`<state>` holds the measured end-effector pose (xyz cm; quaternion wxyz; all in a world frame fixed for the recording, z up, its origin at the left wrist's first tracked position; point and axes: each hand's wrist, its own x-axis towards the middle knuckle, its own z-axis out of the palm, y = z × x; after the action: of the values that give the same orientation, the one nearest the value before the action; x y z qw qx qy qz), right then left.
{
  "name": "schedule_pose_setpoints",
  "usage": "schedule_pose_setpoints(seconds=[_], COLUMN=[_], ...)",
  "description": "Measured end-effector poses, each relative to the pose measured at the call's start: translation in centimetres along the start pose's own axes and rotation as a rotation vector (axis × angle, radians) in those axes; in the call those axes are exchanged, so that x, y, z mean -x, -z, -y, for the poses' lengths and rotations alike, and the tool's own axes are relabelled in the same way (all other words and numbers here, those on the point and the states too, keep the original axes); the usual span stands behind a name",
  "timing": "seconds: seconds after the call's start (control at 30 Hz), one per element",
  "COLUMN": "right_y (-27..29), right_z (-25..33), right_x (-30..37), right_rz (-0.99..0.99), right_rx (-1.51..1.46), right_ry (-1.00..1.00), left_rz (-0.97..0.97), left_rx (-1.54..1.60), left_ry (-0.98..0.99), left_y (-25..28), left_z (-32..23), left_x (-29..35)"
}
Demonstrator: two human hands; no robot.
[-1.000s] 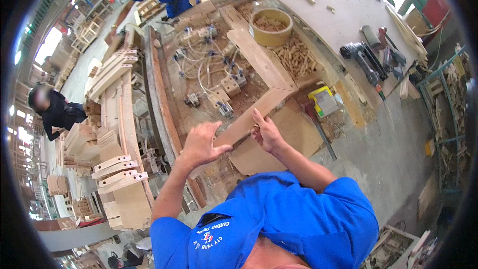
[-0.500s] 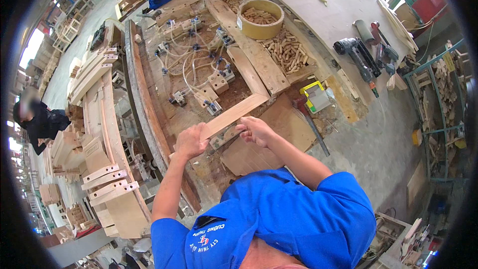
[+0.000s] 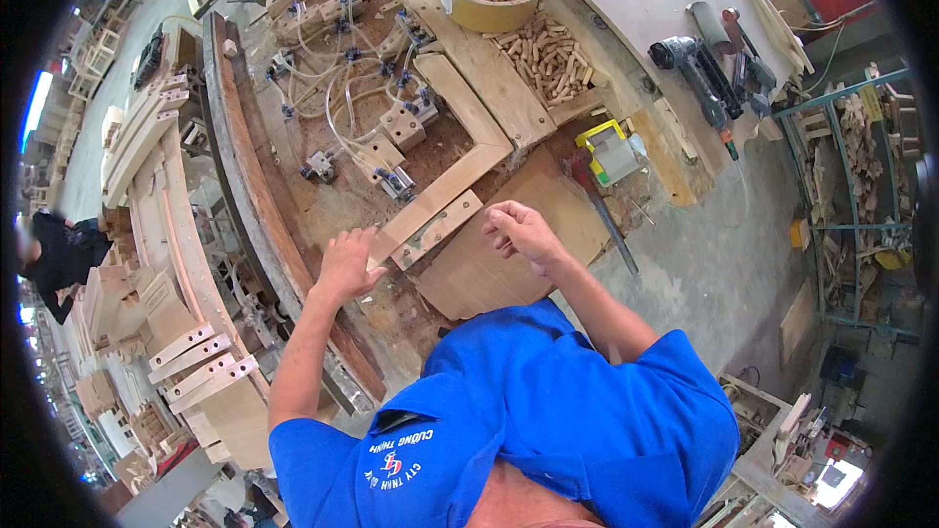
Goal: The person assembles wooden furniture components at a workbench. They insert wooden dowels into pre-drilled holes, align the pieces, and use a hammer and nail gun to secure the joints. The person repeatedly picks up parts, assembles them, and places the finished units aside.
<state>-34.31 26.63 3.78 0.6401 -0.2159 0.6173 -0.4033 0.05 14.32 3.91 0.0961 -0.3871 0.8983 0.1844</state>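
While the right hand (image 3: 523, 233) had hovered beside the lower arm of the L-shaped wooden piece (image 3: 445, 191) half a second earlier, it now hung farther off, over the cardboard sheet (image 3: 553, 235). We saw its fingers loosely curled, though with the palm turned from us we could not tell whether they hid anything small. Our left hand (image 3: 344, 264), which had been wrapped around the near end, had loosened, its fingers spread at that end and the thumb held out to the side. So the two hands stood well apart.

The piece lay on the dusty bench with its upper arm alongside the long board (image 3: 445, 34) (a second before, it had overlapped that board) and its lower arm beside the drilled block (image 3: 442, 228), now plainly uncovered. Past its inner side sat the small metal cylinder (image 3: 396, 183). To us this suggested the positioning was nearly settled, since the corner seemed to rest there without the right hand's support.
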Motion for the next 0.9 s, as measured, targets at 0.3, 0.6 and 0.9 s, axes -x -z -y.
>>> schedule_pose_setpoints(seconds=[0.3,0.6,0.9], right_y=[2.5,8.4,1.3], right_z=[3.1,8.9,11.7], right_x=[-1.8,-8.7,-18.7], right_rz=[-0.094,-0.575,-0.501], right_rx=[0.139,0.801,1.564], right_ry=[0.169,0.523,0.232], left_rz=[0.002,-0.038,-0.035], left_rx=[-0.046,0.078,0.048], left_ry=[-0.064,-0.067,-0.019], left_y=[-1.4,-1.9,-2.9], left_z=[2.3,2.3,2.2], left_x=[1.1,0.5,0.3])
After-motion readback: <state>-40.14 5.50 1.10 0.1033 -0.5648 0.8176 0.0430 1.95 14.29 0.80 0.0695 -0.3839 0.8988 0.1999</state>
